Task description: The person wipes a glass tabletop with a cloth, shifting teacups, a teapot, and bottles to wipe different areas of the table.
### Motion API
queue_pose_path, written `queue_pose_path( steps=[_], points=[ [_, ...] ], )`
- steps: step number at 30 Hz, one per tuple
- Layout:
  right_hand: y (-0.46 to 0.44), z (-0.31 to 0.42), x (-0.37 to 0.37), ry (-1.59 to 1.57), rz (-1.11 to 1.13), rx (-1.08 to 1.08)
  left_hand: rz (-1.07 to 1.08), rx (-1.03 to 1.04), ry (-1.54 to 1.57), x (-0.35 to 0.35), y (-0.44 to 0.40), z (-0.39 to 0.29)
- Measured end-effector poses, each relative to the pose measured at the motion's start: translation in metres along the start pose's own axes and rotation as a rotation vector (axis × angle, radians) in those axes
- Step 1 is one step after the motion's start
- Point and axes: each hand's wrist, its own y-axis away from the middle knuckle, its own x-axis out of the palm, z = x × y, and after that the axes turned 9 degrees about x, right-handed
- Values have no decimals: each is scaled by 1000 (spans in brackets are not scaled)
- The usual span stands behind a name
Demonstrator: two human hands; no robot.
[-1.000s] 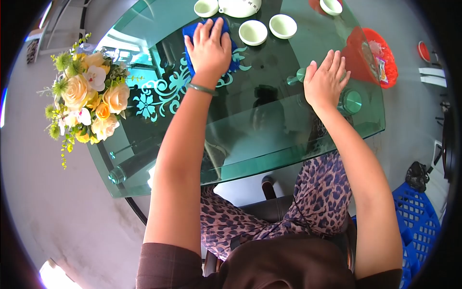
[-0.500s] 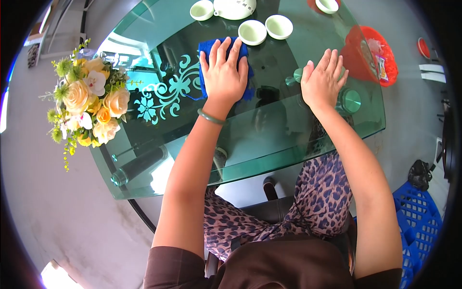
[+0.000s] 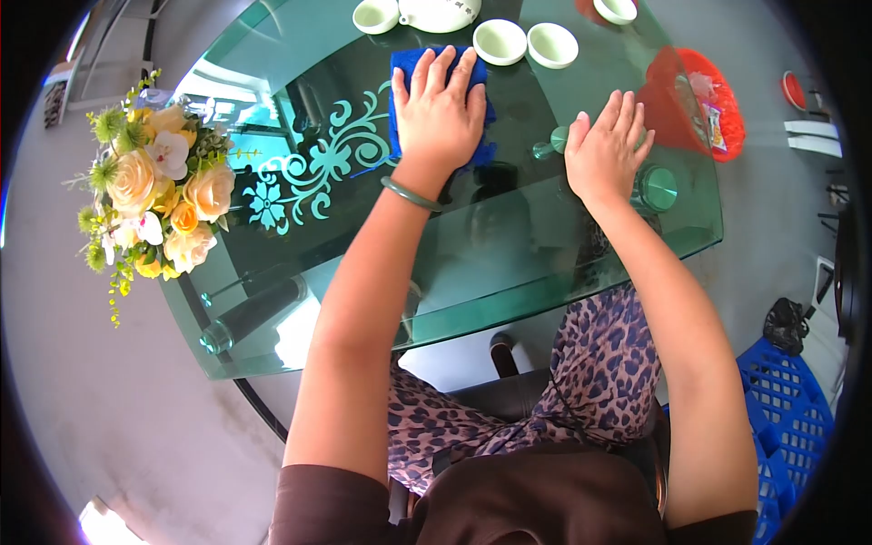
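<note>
My left hand (image 3: 442, 109) lies flat on a blue cloth (image 3: 405, 64) on the glass table (image 3: 509, 263), fingers spread and pointing to the far side. A bangle circles that wrist. Just past its fingertips stand two pale green cups, the nearer one (image 3: 500, 42) beside the other cup (image 3: 552, 45). Over to the right, my right hand (image 3: 604, 153) rests palm down on the glass with its fingers stretched out, holding nothing.
A white teapot (image 3: 442, 13) and a third cup (image 3: 375, 16) stand at the far edge, another cup (image 3: 615, 10) farther right. Flowers (image 3: 159, 195) are at the left. A red bin (image 3: 731, 123) is beyond the table's right side, with a blue plastic crate (image 3: 786, 400) below.
My left hand and the blue cloth have slid right and slightly away from me. The two nearer cups now sit farther right and the nearer one farther back. My right hand stays put.
</note>
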Motion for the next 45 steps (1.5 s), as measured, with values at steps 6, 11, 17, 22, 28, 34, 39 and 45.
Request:
queue_pose_path(
  steps=[6, 11, 17, 22, 28, 34, 39, 45],
  points=[
    [1, 0, 3, 0, -11, -2, -57, -96, -93, 3, -4, 56],
    [1, 2, 3, -18, -12, 10, -66, -17, -35, 4, 7, 6],
    [1, 2, 2, -17, -15, 17, 68, 189, 218, -22, 53, -79],
    [2, 3, 1, -10, -4, 14, 7, 39, 53, -38, 43, 0],
    [3, 2, 2, 4, -14, 1, -62, -392, -222, -32, 37, 162],
    [2, 3, 1, 8, -22, -1, -2, -385, -241, -23, 40, 130],
    [2, 2, 4, -17, -22, 10, 89, -101, -83, -44, 82, -6],
    [1, 2, 4, -45, 0, 6, 332, -87, 76, -98, 154, -29]
  ],
)
